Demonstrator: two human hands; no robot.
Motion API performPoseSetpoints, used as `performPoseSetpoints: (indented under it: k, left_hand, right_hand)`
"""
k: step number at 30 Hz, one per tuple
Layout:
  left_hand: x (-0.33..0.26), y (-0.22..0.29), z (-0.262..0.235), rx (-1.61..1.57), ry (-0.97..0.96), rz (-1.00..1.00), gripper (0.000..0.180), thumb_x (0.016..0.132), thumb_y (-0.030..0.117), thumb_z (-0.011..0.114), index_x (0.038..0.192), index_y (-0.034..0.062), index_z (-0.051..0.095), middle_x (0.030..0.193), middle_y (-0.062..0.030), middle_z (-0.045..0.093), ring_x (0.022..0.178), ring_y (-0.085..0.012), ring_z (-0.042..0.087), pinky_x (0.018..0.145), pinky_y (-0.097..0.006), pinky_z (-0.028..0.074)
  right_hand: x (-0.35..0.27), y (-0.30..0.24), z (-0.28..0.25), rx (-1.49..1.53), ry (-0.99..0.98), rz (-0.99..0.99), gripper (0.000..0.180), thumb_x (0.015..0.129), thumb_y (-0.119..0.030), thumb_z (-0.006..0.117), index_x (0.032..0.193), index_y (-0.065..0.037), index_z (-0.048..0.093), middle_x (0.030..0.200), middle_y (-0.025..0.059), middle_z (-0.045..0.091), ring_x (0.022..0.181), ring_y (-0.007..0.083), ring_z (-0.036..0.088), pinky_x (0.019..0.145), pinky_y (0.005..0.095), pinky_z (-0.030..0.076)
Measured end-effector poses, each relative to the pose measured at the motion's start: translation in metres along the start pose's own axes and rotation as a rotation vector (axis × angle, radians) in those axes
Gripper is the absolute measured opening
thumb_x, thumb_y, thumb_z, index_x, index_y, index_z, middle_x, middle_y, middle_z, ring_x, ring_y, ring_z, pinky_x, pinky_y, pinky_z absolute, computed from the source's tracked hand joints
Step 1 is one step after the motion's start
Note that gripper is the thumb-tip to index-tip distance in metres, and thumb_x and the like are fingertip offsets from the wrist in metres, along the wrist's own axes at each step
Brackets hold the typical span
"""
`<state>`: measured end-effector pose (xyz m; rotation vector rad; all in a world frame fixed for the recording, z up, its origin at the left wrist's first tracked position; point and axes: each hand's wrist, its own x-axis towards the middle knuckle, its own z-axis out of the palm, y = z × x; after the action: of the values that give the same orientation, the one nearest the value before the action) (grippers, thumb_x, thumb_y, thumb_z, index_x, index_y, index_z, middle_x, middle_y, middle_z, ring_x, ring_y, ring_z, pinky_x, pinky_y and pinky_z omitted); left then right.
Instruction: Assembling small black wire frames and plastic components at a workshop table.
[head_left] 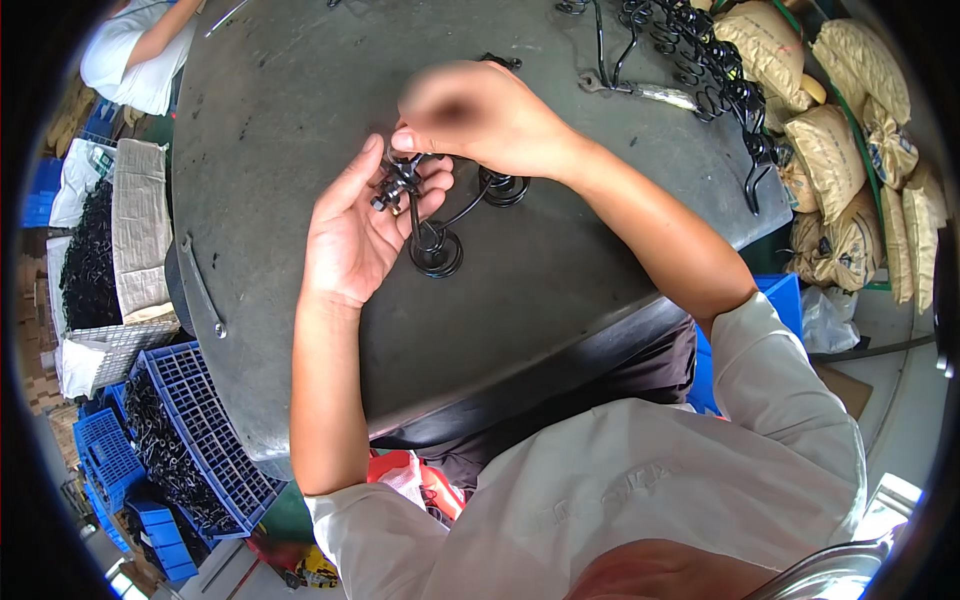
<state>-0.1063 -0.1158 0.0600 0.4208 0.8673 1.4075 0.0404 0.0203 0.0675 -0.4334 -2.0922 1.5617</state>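
Blurring right hand [480, 115] perhaps pinches spring [430, 215].

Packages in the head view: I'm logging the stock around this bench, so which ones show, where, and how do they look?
Tan sacks: heaped right of the round table, bulging, tied.
Blue crates: lower left, lattice-walled, holding dark metal parts.
Clear bag: right, beside a blue bin, crumpled.
No signs or screens.

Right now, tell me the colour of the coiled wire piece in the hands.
Black, seen in the head view: the coiled wire piece.
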Motion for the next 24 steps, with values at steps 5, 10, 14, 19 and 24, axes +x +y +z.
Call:
performPoseSetpoints:
  k: [5, 10, 14, 19, 24]
  left_hand:
    - [-0.001, -0.002, -0.001, 0.029, -0.005, 0.038, 0.045, 0.103, 0.034, 0.052, 0.122, -0.0057, 0.058, 0.107, -0.0194, 0.069, 0.099, -0.0255, 0.069, 0.088, -0.034, 0.058]
    - [-0.001, -0.005, 0.0, 0.091, 0.022, 0.038, 0.043, 0.104, 0.033, 0.051, 0.12, -0.0059, 0.059, 0.106, -0.0185, 0.069, 0.098, -0.0241, 0.07, 0.086, -0.033, 0.058]
    - [-0.001, -0.005, -0.001, 0.096, 0.035, 0.04, 0.041, 0.104, 0.031, 0.052, 0.119, -0.0065, 0.06, 0.106, -0.0186, 0.069, 0.096, -0.024, 0.07, 0.085, -0.033, 0.058]
    - [-0.002, -0.005, 0.001, 0.123, 0.061, 0.034, 0.041, 0.104, 0.032, 0.053, 0.118, -0.0066, 0.06, 0.107, -0.0187, 0.07, 0.096, -0.0242, 0.071, 0.085, -0.033, 0.058]
    - [-0.001, -0.007, 0.002, 0.106, 0.055, 0.044, 0.041, 0.103, 0.032, 0.054, 0.117, -0.006, 0.061, 0.105, -0.0181, 0.07, 0.093, -0.0235, 0.07, 0.085, -0.034, 0.058]
  right_hand:
    - [-0.004, -0.007, 0.004, -0.1, 0.035, 0.04, 0.02, 0.09, -0.02, 0.076, 0.088, -0.001, 0.072, 0.084, 0.003, 0.069, 0.074, 0.0075, 0.062, 0.065, 0.0248, 0.05]
    - [0.0, 0.003, 0.003, -0.342, 0.107, -0.205, 0.022, 0.091, -0.023, 0.074, 0.083, -0.003, 0.07, 0.083, 0.0026, 0.06, 0.067, 0.0115, 0.054, 0.059, 0.0289, 0.045]
    - [0.003, 0.001, -0.007, -0.377, 0.066, -0.157, 0.018, 0.092, -0.019, 0.072, 0.086, -0.001, 0.071, 0.086, 0.0034, 0.063, 0.072, 0.0119, 0.059, 0.064, 0.0277, 0.048]
    - [-0.001, -0.004, -0.03, -0.265, -0.097, -0.014, 0.011, 0.089, -0.006, 0.069, 0.096, 0.002, 0.072, 0.091, 0.0056, 0.067, 0.084, 0.0125, 0.065, 0.076, 0.0272, 0.052]
    - [-0.002, -0.003, -0.027, -0.287, -0.151, -0.003, 0.01, 0.087, -0.006, 0.069, 0.093, 0.001, 0.071, 0.085, 0.0046, 0.068, 0.079, 0.0105, 0.063, 0.072, 0.0269, 0.051]
